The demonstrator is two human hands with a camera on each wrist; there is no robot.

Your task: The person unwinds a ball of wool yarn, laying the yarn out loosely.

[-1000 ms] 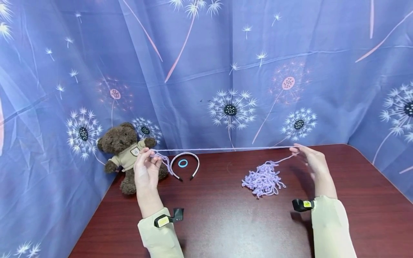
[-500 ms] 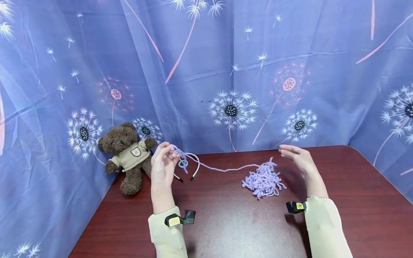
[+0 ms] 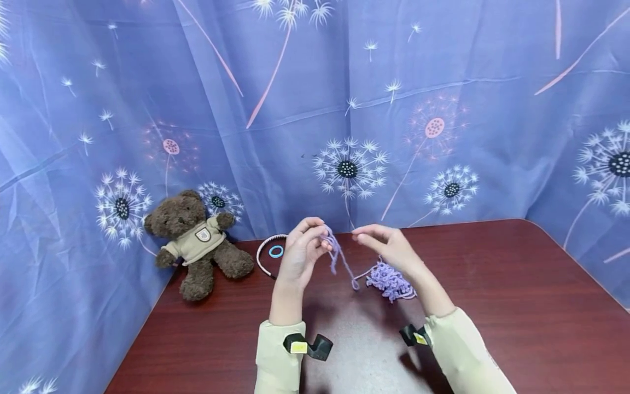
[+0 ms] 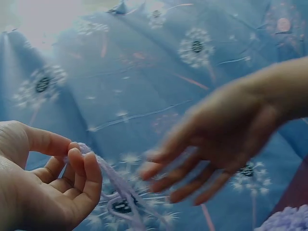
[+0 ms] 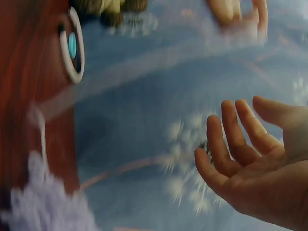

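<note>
My left hand [image 3: 300, 254] pinches several looped strands of lavender yarn [image 3: 336, 247] between thumb and fingertips, above the middle of the table. The strands hang down to the right, and one runs on to a tangled pile of the same yarn [image 3: 389, 282] on the tabletop. My right hand [image 3: 391, 249] is raised just right of the strands, over the pile. In the right wrist view the right hand [image 5: 255, 159] has loosely bent, spread fingers with nothing between them. The left wrist view shows the pinched yarn [image 4: 113, 175] close up.
A brown teddy bear [image 3: 194, 241] in a beige shirt sits at the table's back left. Beside it lie a white headband [image 3: 262, 257], partly behind the left hand, and a blue ring [image 3: 276, 251]. A patterned blue curtain [image 3: 295, 109] rises behind the dark red table [image 3: 492, 284].
The yarn stretched taut between both hands one second ago now hangs from my left hand alone. My right hand has let go of it. Both hands have come together toward the middle.
</note>
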